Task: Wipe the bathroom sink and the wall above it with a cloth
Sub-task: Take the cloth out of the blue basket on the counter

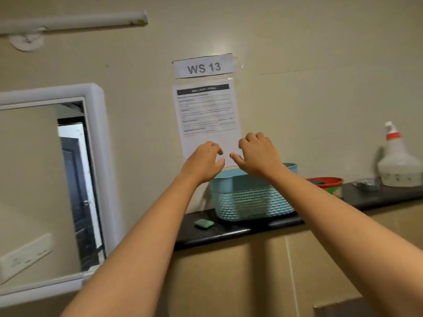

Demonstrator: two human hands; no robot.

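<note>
Bare: two hands [231, 156], empty, above one teal basket [249, 197].

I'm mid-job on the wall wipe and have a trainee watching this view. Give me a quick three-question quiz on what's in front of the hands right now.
1. True or false: the left hand holds a cloth.
2. What lies on the black shelf just left of the blue basket?
A. a green soap bar
B. a sponge
C. a key
3. Fill in: the label above the printed sheet reads ____.

Key
1. False. Both the left hand and the right hand are empty, fingers curled, in front of the sheet's lower edge.
2. A, the green soap bar.
3. WS 13.
</note>
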